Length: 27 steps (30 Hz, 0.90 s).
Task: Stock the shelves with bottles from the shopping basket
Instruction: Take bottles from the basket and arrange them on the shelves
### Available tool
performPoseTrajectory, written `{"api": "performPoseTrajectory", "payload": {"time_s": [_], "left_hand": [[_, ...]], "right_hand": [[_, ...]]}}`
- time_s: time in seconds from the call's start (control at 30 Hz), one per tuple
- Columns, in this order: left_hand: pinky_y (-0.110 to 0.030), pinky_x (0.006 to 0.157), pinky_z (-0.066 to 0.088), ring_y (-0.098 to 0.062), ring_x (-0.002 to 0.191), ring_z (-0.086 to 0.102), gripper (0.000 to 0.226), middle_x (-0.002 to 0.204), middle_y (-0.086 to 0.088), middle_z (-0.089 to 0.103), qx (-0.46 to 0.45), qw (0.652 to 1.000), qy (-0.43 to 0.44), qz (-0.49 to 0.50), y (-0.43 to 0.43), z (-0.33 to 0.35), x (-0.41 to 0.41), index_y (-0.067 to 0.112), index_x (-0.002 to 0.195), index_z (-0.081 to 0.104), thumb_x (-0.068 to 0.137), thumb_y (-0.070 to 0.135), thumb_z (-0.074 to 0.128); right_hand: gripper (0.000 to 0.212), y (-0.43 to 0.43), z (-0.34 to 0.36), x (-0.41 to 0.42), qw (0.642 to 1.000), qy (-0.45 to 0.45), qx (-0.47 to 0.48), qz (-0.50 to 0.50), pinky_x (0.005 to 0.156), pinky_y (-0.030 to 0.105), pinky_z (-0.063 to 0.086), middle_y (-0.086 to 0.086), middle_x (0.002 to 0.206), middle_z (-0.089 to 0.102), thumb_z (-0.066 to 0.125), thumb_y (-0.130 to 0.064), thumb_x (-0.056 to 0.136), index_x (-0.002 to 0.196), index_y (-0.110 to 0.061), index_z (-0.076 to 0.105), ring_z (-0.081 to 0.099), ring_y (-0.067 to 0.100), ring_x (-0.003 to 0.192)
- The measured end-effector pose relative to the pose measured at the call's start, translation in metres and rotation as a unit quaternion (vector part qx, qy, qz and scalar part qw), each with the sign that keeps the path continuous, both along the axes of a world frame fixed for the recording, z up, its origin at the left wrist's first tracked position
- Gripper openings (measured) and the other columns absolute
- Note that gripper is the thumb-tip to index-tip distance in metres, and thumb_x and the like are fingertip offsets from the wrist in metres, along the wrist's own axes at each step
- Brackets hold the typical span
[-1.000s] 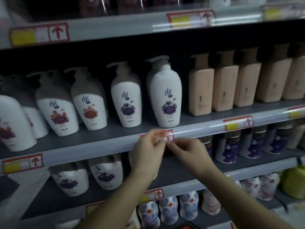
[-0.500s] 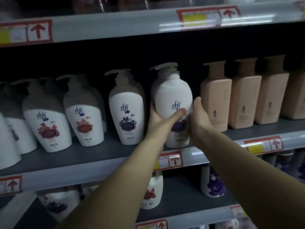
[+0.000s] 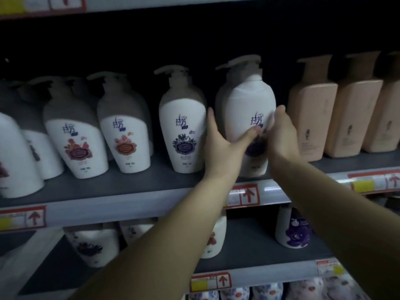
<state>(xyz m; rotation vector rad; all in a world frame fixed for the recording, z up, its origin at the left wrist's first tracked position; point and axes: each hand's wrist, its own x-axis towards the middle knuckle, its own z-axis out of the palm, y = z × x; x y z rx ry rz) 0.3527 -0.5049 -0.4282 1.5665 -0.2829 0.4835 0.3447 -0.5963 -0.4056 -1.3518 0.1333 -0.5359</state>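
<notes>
Up from the price strip (image 3: 244, 194), both hands are now clasping the smooth white plastic pump bottle (image 3: 249, 105) standing at the front of the middle shelf (image 3: 129, 187), left hand (image 3: 225, 144) gripping with its thumb across the front, right hand (image 3: 281, 135) gripping the rounded flank (squaring it up, I'd judge), next needing a gentle push into line before letting go.

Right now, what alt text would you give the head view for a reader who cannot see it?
The left hand and right hand grip a white pump bottle upright on a grey shelf, one on each side. Similar white bottles stand to its left, peach bottles to its right.
</notes>
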Motion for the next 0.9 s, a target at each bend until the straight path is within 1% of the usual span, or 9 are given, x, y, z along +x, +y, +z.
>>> {"api": "performPoseTrajectory", "payload": {"time_s": [0.03, 0.1, 0.17, 0.27, 0.37, 0.47, 0.6, 0.67, 0.9], "left_hand": [[-0.036, 0.117, 0.03, -0.009, 0.14, 0.033, 0.1, 0.154, 0.003, 0.034, 0.012, 0.999, -0.035, 0.023, 0.008, 0.002, -0.005, 0.032, 0.149, 0.017, 0.07, 0.039, 0.078], [-0.026, 0.117, 0.026, -0.004, 0.143, 0.027, 0.091, 0.156, 0.007, 0.029, 0.062, 0.988, -0.117, 0.076, 0.027, 0.008, -0.013, 0.031, 0.15, 0.017, 0.078, 0.034, 0.073], [-0.018, 0.115, 0.025, -0.005, 0.143, 0.026, 0.084, 0.156, 0.006, 0.029, 0.098, 0.974, -0.167, 0.119, 0.046, 0.012, -0.012, 0.026, 0.149, 0.02, 0.081, 0.03, 0.071], [-0.023, 0.118, 0.019, -0.013, 0.146, 0.021, 0.083, 0.158, -0.003, 0.024, 0.111, 0.962, -0.17, 0.185, 0.072, 0.012, 0.002, 0.019, 0.149, 0.02, 0.082, 0.029, 0.068], [-0.025, 0.117, 0.015, -0.016, 0.147, 0.019, 0.094, 0.159, -0.005, 0.019, 0.095, 0.978, -0.049, 0.182, 0.092, 0.002, 0.022, 0.021, 0.151, 0.011, 0.079, 0.038, 0.07], [-0.041, 0.116, 0.03, -0.02, 0.14, 0.035, 0.099, 0.155, -0.008, 0.032, 0.011, 0.994, 0.033, 0.103, 0.098, -0.006, 0.032, 0.025, 0.151, 0.011, 0.075, 0.038, 0.073], [-0.03, 0.107, 0.04, -0.015, 0.128, 0.047, 0.076, 0.145, -0.006, 0.044, -0.006, 0.997, 0.015, 0.072, 0.092, -0.007, 0.027, 0.019, 0.148, 0.023, 0.086, 0.017, 0.066], [-0.036, 0.108, 0.04, -0.018, 0.13, 0.047, 0.075, 0.146, -0.006, 0.044, 0.003, 0.998, 0.013, 0.068, 0.093, -0.007, 0.027, 0.019, 0.148, 0.023, 0.086, 0.018, 0.066], [-0.043, 0.111, 0.038, -0.022, 0.131, 0.046, 0.079, 0.146, -0.008, 0.044, 0.009, 0.998, 0.022, 0.055, 0.095, -0.011, 0.033, 0.021, 0.147, 0.022, 0.083, 0.019, 0.068]], "right_hand": [[0.05, 0.005, 0.002, -0.008, 0.996, -0.039, -0.058, -0.049, 0.107, 0.023, 0.029, 0.0, 0.15, 0.04, 0.03, -0.039, 0.101, 0.147, -0.018, 0.033, 0.039, 0.017, 0.137], [0.057, 0.022, 0.006, -0.025, 0.977, -0.145, -0.137, -0.074, 0.119, 0.028, 0.02, -0.006, 0.159, 0.023, 0.035, -0.035, 0.099, 0.152, -0.024, 0.016, 0.023, 0.009, 0.145], [0.06, 0.043, 0.009, -0.035, 0.957, -0.209, -0.198, -0.044, 0.119, 0.032, 0.024, -0.005, 0.159, 0.024, 0.037, -0.03, 0.098, 0.152, -0.025, 0.012, 0.025, 0.009, 0.145], [0.055, 0.073, 0.01, -0.033, 0.945, -0.203, -0.256, 0.006, 0.116, 0.011, 0.015, -0.011, 0.159, 0.019, 0.036, -0.021, 0.101, 0.152, -0.022, 0.015, 0.016, -0.004, 0.143], [0.054, 0.095, 0.002, -0.011, 0.968, -0.126, -0.199, 0.085, 0.112, 0.013, 0.014, -0.01, 0.159, 0.02, 0.033, -0.025, 0.101, 0.152, -0.022, 0.016, 0.018, -0.004, 0.14], [0.056, 0.109, -0.011, 0.017, 0.988, -0.019, -0.074, 0.134, 0.117, 0.038, 0.027, 0.003, 0.156, 0.03, 0.035, -0.024, 0.1, 0.152, -0.023, 0.014, 0.034, 0.019, 0.14], [0.049, 0.111, -0.026, 0.029, 0.992, 0.002, -0.028, 0.122, 0.107, 0.047, 0.042, 0.011, 0.138, 0.053, 0.039, -0.018, 0.098, 0.146, -0.02, 0.032, 0.055, 0.026, 0.123], [0.041, 0.109, -0.026, 0.03, 0.994, 0.004, -0.022, 0.105, 0.103, 0.048, 0.046, 0.011, 0.128, 0.061, 0.04, -0.015, 0.098, 0.138, -0.018, 0.044, 0.06, 0.026, 0.115], [0.039, 0.106, -0.025, 0.034, 0.995, 0.011, -0.021, 0.098, 0.103, 0.049, 0.046, 0.012, 0.128, 0.06, 0.037, -0.016, 0.099, 0.138, -0.016, 0.044, 0.06, 0.028, 0.115]]}}
